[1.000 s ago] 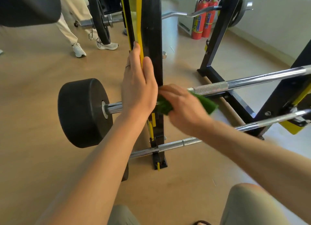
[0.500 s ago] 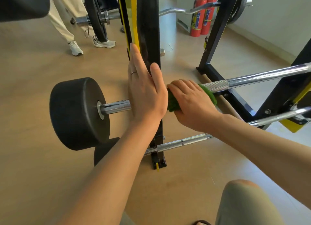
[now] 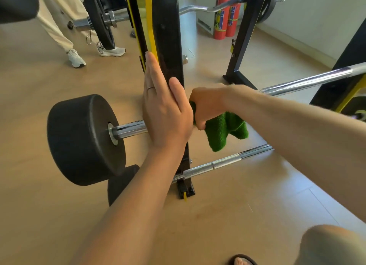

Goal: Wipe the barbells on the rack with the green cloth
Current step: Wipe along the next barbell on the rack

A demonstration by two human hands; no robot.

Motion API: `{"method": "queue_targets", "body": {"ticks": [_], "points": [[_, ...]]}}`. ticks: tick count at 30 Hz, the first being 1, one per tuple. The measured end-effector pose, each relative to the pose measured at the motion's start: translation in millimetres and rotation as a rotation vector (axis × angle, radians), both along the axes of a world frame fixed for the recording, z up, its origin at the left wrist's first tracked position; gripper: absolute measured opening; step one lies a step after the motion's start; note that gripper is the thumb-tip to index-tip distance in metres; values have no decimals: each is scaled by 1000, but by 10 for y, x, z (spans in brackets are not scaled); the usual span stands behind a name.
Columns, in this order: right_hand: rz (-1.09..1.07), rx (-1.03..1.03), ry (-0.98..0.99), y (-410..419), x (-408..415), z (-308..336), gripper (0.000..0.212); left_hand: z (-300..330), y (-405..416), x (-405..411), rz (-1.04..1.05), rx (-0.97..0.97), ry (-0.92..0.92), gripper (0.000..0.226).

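Note:
A chrome barbell [image 3: 309,80] lies across the black and yellow rack upright [image 3: 168,37], with a thick black weight [image 3: 83,140] on its left end. My right hand [image 3: 206,106] is wrapped around the bar just right of the upright, gripping the green cloth [image 3: 225,130], whose loose end hangs below the fist. My left hand [image 3: 164,114] lies flat against the upright, fingers straight and pointing up. A second, lower barbell [image 3: 225,161] runs below, with a smaller black weight [image 3: 120,181] on its left end.
A person's legs in beige trousers and white shoes [image 3: 75,56] stand at the back left beside another loaded bar [image 3: 99,21]. Two red fire extinguishers [image 3: 225,17] stand by the far wall. Another rack post [image 3: 245,39] rises at the right. My knee [image 3: 332,245] is at the bottom right.
My right hand has turned around the bar from on top to a fist beside the upright, and the cloth's end now hangs loose below it. My left hand stays on the upright.

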State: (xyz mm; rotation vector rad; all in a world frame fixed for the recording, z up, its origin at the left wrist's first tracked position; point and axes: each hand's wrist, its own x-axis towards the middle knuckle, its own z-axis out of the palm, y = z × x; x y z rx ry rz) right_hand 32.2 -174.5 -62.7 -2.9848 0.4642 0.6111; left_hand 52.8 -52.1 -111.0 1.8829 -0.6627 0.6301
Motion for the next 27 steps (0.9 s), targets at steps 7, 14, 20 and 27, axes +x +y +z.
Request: {"method": "queue_targets", "body": {"ticks": [7, 14, 20, 27], "points": [[-97, -486, -901, 395, -312, -922, 14, -19, -43, -24, 22, -12, 8, 58], [38, -200, -501, 367, -221, -267, 11, -7, -86, -75, 154, 91, -51, 61], [84, -44, -137, 182, -8, -31, 48, -10, -132, -128, 372, 274, -170, 61], [279, -153, -635, -4, -289, -421, 22, 47, -142, -134, 534, 438, -123, 55]]}}
